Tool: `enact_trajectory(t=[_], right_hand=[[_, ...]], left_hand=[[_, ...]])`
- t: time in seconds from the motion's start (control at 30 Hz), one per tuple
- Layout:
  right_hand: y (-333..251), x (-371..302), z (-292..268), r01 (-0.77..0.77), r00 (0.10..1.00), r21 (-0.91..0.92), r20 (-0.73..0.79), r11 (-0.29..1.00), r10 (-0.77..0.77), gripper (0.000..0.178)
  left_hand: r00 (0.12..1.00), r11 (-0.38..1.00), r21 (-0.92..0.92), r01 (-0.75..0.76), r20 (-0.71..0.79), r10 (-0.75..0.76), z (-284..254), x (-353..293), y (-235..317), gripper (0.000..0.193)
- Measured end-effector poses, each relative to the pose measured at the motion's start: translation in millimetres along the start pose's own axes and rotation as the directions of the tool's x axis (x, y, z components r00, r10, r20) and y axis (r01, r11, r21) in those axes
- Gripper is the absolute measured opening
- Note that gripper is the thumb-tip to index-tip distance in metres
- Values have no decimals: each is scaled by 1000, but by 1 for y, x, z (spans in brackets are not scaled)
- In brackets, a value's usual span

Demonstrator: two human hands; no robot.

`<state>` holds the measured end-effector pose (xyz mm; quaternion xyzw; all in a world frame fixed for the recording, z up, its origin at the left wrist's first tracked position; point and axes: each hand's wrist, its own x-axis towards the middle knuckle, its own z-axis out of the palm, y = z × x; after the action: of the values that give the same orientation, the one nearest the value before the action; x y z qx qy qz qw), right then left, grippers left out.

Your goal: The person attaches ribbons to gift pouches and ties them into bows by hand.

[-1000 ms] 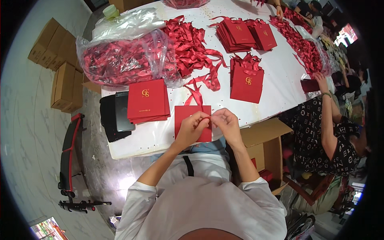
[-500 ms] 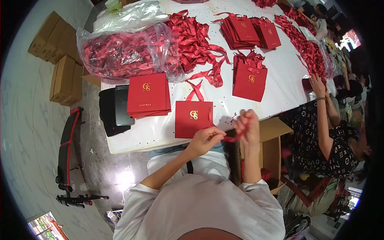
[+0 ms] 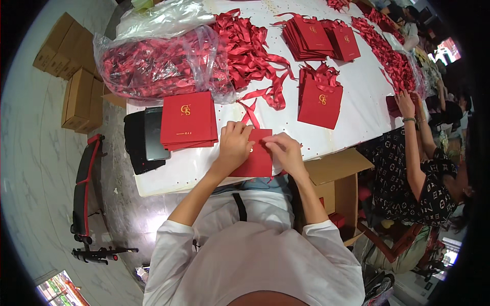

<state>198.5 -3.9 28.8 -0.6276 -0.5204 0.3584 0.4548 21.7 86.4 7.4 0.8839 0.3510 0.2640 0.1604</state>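
A flat red paper bag (image 3: 259, 166) with a gold emblem lies at the table's near edge, directly in front of me. My left hand (image 3: 235, 146) covers its left side, fingers curled at the top edge and thumb on the front. A red ribbon handle (image 3: 250, 113) sticks out beyond that edge. My right hand (image 3: 287, 152) is over the bag's upper right edge, thumb and forefinger pinched together; whatever is between their tips is too small to make out. A bit of red ribbon shows below this hand, beside the bag.
To the left are stacked red bags (image 3: 187, 120) and a dark tablet (image 3: 154, 135). Beyond lie a plastic sack of ribbons (image 3: 148, 66) and loose ribbons (image 3: 242, 46). Handled bags (image 3: 320, 104) stand right. An open carton (image 3: 339, 171) is below the table edge; a co-worker (image 3: 408, 173) works farther right.
My right hand has let the pulled ribbon drop beside the bag and moved left to the bag's edge. My left hand has moved up from the near edge onto the bag.
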Motion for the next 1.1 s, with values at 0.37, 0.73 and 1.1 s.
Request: enact_trajectory(t=[0.37,0.73,1.1], right_hand=[[2,17,14,-150,987,-176,-79,973,138,17],[1,17,19,-138,987,-178,-108,974,121,19],[24,18,-9,-140,970,-92,187,986,156,24]], left_hand=[[995,966,-248,75,76,-57,4,2,-1,29],[994,981,-178,71,-67,-84,5,-9,23,24],[993,978,-198,-60,89,79,-20,-3,21,26]])
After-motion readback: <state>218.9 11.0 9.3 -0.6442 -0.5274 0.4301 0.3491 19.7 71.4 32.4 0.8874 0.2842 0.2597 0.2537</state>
